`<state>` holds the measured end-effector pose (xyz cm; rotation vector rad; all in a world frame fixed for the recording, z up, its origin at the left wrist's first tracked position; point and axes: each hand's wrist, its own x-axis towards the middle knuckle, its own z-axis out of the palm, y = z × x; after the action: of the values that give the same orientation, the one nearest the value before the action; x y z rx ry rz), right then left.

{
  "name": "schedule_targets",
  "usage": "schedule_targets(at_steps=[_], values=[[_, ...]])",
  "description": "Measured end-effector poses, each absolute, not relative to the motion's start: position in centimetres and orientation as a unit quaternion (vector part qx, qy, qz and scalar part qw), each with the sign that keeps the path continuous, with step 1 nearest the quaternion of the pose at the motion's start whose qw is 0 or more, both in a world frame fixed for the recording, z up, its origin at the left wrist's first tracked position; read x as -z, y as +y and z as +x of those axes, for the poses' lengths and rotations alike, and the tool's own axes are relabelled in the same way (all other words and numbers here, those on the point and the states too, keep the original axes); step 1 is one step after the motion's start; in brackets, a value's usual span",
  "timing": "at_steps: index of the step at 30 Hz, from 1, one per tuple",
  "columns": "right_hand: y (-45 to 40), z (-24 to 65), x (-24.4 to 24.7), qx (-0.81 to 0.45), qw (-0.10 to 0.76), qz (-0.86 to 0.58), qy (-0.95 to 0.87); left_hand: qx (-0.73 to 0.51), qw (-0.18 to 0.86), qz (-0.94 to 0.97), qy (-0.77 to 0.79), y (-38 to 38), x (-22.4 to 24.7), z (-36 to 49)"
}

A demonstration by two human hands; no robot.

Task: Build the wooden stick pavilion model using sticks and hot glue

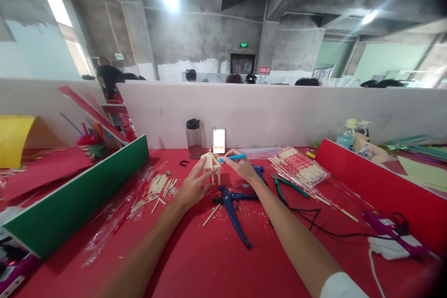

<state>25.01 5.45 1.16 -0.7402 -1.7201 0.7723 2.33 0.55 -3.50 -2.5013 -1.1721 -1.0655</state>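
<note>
A small house-like model of pale wooden sticks (210,162) stands on the red tabletop in front of me. My left hand (194,185) holds it from the left, the fingers reaching along its side. In my right hand (240,166) is a blue pen (234,157), gripped near its tip, which points left at the model's upper right part. Just below the hands lies a blue-handled cutter (232,216). A blue glue gun (259,172) lies partly hidden behind my right wrist.
Cut sticks (160,186) lie scattered at left. Bundled sticks (300,167) and green-handled pliers (291,187) lie at right. A bottle (193,138) and a phone (219,140) stand behind the model. A green board (84,191) and red board (380,191) flank the workspace.
</note>
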Motion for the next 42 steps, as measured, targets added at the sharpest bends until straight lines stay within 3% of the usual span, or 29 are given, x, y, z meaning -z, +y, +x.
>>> schedule_targets(at_steps=[42], values=[[5.1, 24.16, -0.51, -0.24, 0.488, -0.27, -0.794, 0.4, 0.043, -0.837, -0.371, 1.02, 4.01, 2.14]])
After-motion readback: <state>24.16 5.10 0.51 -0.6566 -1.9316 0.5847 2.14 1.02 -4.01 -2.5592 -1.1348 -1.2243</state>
